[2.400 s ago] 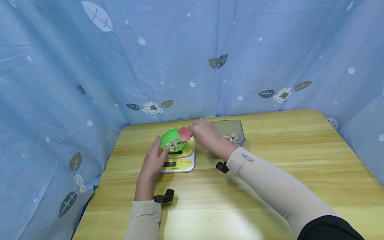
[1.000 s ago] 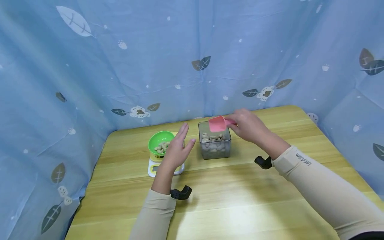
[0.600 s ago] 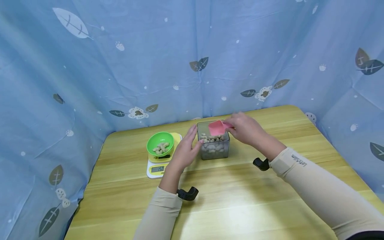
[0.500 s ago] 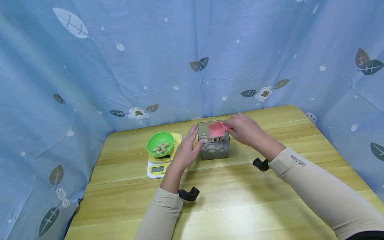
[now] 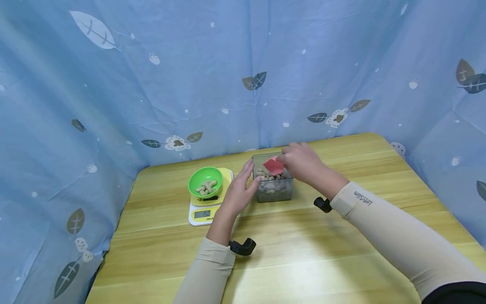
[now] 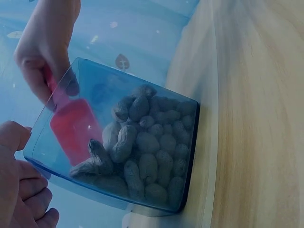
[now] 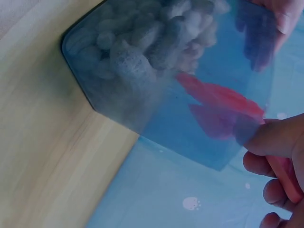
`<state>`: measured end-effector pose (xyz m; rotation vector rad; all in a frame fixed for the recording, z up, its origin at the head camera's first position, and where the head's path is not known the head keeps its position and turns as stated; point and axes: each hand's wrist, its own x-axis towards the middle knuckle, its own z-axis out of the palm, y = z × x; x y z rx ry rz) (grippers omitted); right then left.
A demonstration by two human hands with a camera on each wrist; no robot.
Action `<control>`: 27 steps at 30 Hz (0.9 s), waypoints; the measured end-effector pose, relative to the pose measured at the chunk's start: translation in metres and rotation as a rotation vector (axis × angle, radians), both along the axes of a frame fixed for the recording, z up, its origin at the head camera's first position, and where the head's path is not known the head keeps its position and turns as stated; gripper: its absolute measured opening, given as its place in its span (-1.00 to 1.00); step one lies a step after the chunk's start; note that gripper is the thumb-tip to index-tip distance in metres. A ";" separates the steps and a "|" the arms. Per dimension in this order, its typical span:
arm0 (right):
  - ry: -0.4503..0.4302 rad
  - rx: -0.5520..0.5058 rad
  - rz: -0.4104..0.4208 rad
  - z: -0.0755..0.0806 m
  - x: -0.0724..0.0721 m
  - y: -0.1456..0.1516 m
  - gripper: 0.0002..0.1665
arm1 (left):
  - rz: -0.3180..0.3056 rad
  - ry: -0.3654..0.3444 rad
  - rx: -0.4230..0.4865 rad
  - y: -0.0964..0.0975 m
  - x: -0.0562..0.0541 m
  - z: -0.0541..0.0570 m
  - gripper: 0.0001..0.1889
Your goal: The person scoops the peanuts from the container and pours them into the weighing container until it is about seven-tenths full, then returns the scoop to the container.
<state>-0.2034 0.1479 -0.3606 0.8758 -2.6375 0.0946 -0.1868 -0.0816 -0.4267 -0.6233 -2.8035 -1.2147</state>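
My right hand (image 5: 301, 164) grips the handle of a pink scoop (image 5: 275, 166), whose bowl dips inside a clear grey plastic container (image 5: 262, 159). In the left wrist view, the scoop's front edge is down among unshelled peanuts (image 6: 147, 142) that fill the container's lower part. My left hand (image 5: 237, 192) has its fingers extended along the container's left side. Its fingertips (image 6: 23, 135) are right at the rim in the left wrist view. The right wrist view shows my right thumb (image 7: 273, 137) pressed on the scoop's handle, partly seen through the container's wall.
Left of my left hand stands a yellow and white kitchen scale (image 5: 195, 202) with a lit display. A green bowl (image 5: 195, 179) with several peanuts sits on it. A blue patterned curtain (image 5: 212, 76) hangs behind the wooden table (image 5: 288, 253).
Both hands have moved right from the green bowl to the container. The left hand has let go of the bowl's side. The scoop has tipped down into the peanuts.
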 end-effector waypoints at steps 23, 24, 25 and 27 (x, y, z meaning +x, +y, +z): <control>-0.196 -0.015 0.030 -0.011 -0.014 -0.014 -0.86 | -0.014 -0.028 -0.008 0.000 0.000 0.001 -0.28; -0.176 0.019 0.029 -0.011 -0.014 -0.015 -0.85 | -0.014 -0.026 -0.012 0.000 0.000 0.001 -0.28; -0.145 0.063 0.029 -0.011 -0.014 -0.015 -0.85 | -0.012 -0.025 -0.016 -0.001 0.000 0.000 -0.28; -0.067 0.172 0.033 -0.010 -0.013 -0.017 -0.83 | -0.013 -0.020 -0.019 -0.001 -0.001 -0.001 -0.28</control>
